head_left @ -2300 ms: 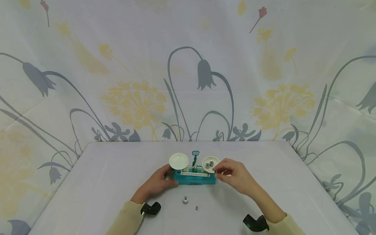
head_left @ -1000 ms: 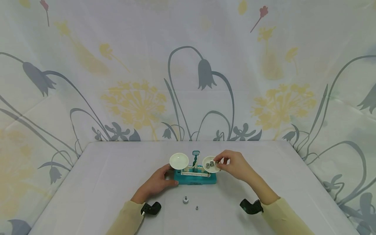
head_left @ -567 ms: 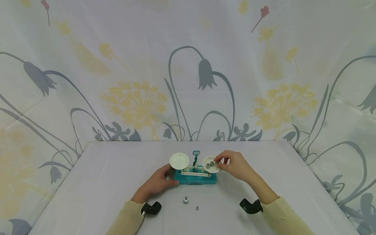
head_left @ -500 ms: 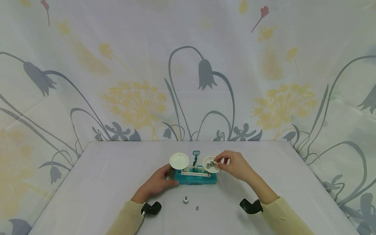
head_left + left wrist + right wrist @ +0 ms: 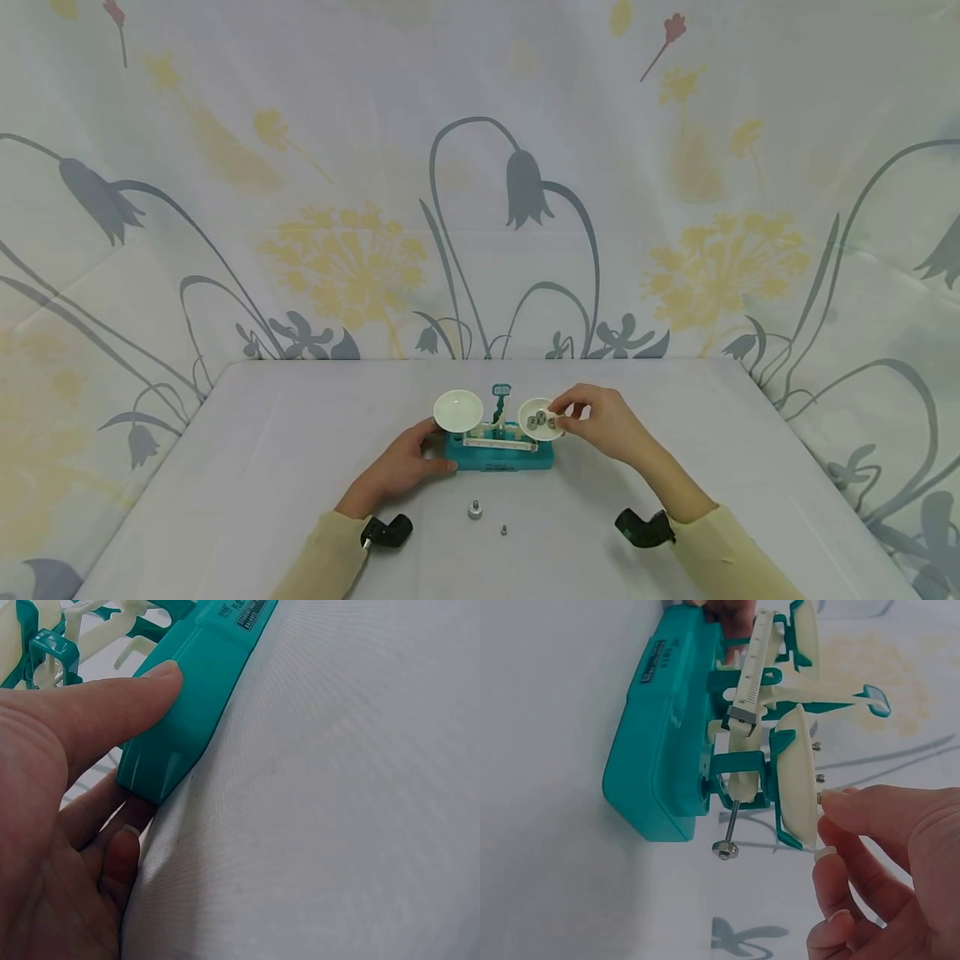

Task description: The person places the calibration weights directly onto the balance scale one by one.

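A teal balance scale [image 5: 498,460] with two cream pans stands on the table. My left hand [image 5: 401,460] grips its left end; in the left wrist view the thumb [image 5: 127,701] lies on the base's front face and the other fingers curl behind. At the right pan [image 5: 537,405], my right hand [image 5: 603,423] pinches a small metal weight [image 5: 552,422] with thumb and forefinger, low at the pan's right side. Two other weights [image 5: 541,417] sit in that pan. Nothing lies in the left pan [image 5: 458,410]. The right wrist view shows the weights' knobs above the rim.
A larger metal weight [image 5: 476,510] and a tiny one [image 5: 504,530] stand on the white-covered table [image 5: 300,417] in front of the scale. A floral cloth [image 5: 480,208] hangs behind the table's far edge. Each wrist wears a black camera [image 5: 645,528].
My right hand has come up from the pan's near edge to its right side, and the weight in it has gone down into the pan. The left hand keeps its place.
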The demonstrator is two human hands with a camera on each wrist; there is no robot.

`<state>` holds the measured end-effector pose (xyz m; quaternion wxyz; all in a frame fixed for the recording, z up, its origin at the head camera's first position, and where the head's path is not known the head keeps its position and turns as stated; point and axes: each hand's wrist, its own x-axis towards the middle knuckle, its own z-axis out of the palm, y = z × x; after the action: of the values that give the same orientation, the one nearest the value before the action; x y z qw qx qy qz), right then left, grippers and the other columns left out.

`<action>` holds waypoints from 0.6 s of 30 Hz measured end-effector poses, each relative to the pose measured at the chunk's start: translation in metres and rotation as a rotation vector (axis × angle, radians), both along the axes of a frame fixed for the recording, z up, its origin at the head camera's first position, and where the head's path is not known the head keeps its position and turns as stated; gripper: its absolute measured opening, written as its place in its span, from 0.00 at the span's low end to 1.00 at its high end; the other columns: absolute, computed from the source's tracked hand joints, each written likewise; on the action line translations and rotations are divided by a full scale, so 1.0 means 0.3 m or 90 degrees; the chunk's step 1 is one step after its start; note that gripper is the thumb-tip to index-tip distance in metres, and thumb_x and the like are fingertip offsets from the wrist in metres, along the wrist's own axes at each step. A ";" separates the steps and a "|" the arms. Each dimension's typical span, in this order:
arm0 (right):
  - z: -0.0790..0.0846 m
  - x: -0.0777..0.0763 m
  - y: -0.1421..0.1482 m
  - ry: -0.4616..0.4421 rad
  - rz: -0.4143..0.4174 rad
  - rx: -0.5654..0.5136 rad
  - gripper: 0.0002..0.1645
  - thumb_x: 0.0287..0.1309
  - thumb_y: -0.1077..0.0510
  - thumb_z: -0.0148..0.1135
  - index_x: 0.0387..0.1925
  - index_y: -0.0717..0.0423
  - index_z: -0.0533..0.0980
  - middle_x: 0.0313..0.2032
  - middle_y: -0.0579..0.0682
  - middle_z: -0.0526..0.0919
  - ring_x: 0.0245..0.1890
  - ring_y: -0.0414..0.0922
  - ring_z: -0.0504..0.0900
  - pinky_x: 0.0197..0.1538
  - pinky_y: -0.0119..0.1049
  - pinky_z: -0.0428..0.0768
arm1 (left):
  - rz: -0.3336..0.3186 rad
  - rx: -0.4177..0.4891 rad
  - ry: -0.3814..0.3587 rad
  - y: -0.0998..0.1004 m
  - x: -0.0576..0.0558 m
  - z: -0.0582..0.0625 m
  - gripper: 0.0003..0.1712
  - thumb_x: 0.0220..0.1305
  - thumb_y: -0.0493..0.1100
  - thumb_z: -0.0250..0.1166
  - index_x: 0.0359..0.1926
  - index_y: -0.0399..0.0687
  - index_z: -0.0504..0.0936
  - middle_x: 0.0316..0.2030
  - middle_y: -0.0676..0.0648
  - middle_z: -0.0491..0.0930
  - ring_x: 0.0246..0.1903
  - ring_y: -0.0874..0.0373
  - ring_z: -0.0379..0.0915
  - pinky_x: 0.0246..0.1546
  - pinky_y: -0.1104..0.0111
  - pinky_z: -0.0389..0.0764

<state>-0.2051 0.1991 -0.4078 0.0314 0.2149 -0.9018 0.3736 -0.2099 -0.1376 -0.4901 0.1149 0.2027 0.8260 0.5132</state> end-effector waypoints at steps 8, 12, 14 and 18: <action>-0.008 -0.002 0.007 0.009 0.005 -0.008 0.09 0.58 0.66 0.69 0.40 0.52 0.85 0.37 0.42 0.83 0.36 0.42 0.78 0.36 0.36 0.77 | 0.001 -0.005 -0.001 0.001 0.001 0.000 0.39 0.59 0.45 0.74 0.69 0.41 0.69 0.65 0.41 0.71 0.67 0.40 0.62 0.68 0.45 0.61; -0.009 0.000 0.009 0.010 0.001 -0.015 0.09 0.58 0.65 0.69 0.40 0.51 0.85 0.36 0.41 0.83 0.35 0.42 0.78 0.36 0.36 0.77 | 0.002 -0.012 0.005 0.002 0.000 0.001 0.39 0.58 0.45 0.74 0.68 0.41 0.69 0.64 0.41 0.72 0.67 0.40 0.63 0.68 0.46 0.61; -0.008 0.003 0.011 0.012 0.000 -0.019 0.08 0.58 0.64 0.70 0.39 0.52 0.85 0.36 0.42 0.83 0.35 0.42 0.78 0.35 0.36 0.76 | 0.002 -0.012 0.007 0.002 -0.001 0.000 0.39 0.58 0.45 0.74 0.68 0.41 0.69 0.64 0.41 0.72 0.67 0.40 0.63 0.68 0.45 0.62; -0.007 0.008 0.014 0.018 -0.010 -0.023 0.08 0.58 0.64 0.70 0.40 0.52 0.85 0.36 0.42 0.83 0.35 0.42 0.78 0.35 0.35 0.76 | 0.003 -0.009 0.004 0.002 -0.001 0.000 0.39 0.59 0.44 0.74 0.68 0.41 0.69 0.65 0.41 0.71 0.67 0.40 0.63 0.68 0.45 0.62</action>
<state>-0.2026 0.2034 -0.4099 0.0510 0.2123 -0.8960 0.3868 -0.2102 -0.1371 -0.4901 0.1129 0.2016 0.8304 0.5070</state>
